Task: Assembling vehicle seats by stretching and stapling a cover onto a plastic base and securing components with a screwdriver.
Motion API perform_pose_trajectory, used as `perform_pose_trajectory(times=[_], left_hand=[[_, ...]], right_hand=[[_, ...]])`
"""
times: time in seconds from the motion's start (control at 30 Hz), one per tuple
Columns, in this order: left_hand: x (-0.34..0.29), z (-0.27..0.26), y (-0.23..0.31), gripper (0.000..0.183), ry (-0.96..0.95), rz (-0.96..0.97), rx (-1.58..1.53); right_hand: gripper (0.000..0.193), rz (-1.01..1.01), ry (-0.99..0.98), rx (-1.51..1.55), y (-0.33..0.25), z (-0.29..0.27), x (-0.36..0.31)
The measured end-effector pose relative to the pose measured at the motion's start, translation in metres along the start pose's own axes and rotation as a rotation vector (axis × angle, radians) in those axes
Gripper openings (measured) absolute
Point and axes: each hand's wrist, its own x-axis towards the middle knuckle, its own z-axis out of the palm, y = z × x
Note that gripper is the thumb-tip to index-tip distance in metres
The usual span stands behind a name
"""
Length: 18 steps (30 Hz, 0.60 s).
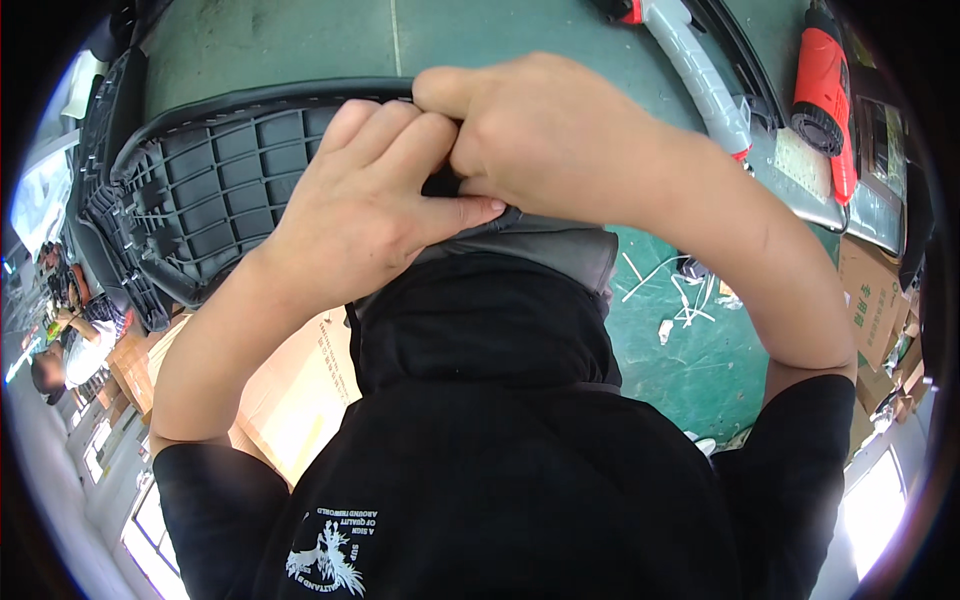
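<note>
Both hands worked at the panel (215, 175) rim, centre. The left hand (370, 195) curled tight on the grey cover (560, 245); the right hand (540, 135) pinched it shut. Even, short pulls along the rim would probably seat it best.

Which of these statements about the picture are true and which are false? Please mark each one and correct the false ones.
1. Both hands grip the edge of the grey ribbed plastic panel. True: the left hand and the right hand press together there.
2. The bench top is red. False: it is green.
3. A red power tool lies at the upper right. True.
4. The left hand holds the white-handled tool. False: that tool lies untouched on the bench.
5. Cardboard boxes stand at the right. True.
</note>
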Motion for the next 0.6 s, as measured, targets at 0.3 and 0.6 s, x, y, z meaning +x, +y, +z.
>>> perform_pose_trajectory(times=[0.3,0.6], left_hand=[[-0.009,0.006,-0.003,0.029,0.082,0.007,-0.050],[-0.009,0.018,-0.007,0.021,0.171,0.002,-0.045]], right_hand=[[0.025,0.056,0.287,0.206,0.007,-0.064,-0.029],[0.038,0.137,0.197,-0.060,-0.051,0.013,-0.080]])
